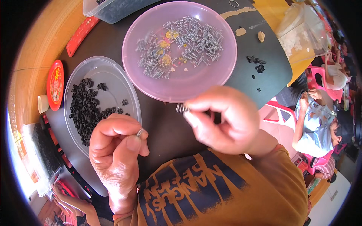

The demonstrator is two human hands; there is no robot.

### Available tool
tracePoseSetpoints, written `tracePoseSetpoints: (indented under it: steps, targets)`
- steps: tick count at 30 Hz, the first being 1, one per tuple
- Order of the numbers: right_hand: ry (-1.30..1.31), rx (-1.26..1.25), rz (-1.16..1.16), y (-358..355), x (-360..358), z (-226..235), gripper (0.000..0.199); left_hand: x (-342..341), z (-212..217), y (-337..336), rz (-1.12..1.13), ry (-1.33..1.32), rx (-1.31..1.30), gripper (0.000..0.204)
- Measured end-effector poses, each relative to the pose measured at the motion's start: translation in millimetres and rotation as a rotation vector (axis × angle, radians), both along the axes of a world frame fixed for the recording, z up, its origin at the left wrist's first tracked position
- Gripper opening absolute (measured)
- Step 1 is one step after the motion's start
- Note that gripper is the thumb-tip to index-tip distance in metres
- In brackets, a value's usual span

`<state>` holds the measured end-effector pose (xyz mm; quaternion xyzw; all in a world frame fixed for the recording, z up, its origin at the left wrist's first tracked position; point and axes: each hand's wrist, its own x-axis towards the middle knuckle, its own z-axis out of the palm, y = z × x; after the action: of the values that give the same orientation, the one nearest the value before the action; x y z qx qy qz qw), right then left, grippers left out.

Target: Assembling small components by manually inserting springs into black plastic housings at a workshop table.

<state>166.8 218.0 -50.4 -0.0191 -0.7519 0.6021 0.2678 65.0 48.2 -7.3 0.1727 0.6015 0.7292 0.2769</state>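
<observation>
My left hand (118, 145) is closed in a pinch, with a small metal spring (139, 132) sticking out between thumb and forefinger. It is held over the near rim of a clear round tub (113, 67) of small black plastic parts (83, 107). Pinched by the fingertips of my right hand (226, 120) is another metal spring (181, 108). That hand is slightly blurred and held just off the near rim of a pink translucent basin (177, 88). Many loose springs (200, 39) lie in the basin in two heaps. Whether my left palm holds anything else is hidden.
A red oval tray (55, 84) and a white cup (43, 104) stand at the left. Beyond the tub is a grey plastic bin (117, 13). Black scraps (259, 67) lie on the dark table's right side, below a clear bag (301, 30). Other people sit at right.
</observation>
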Motion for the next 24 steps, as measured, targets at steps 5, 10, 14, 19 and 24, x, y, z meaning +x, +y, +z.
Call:
tracePoseSetpoints:
  steps: [5, 10, 14, 19, 24]
  targets:
    - [-0.052, -0.101, -0.168, 16, 0, 6, 0.038, 1, -3, -6, -0.005, 0.005, -0.044, 0.014]
    - [-0.003, 0.008, 0.093, 14, 5, 2, 0.042, 3, 1, -6, -0.013, -0.020, -0.040, 0.013]
    - [0.006, -0.177, 0.283, 9, 2, -1, 0.040, 8, 9, -4, -0.066, -0.002, -0.078, 0.014]
    - [0.017, -0.343, 0.346, -2, -4, -4, 0.033, 11, 12, -5, -0.152, 0.033, -0.123, 0.014]
    - [-0.006, -0.451, 0.398, -9, -7, -7, 0.029, 9, 5, -7, -0.218, 0.239, -0.105, 0.014]
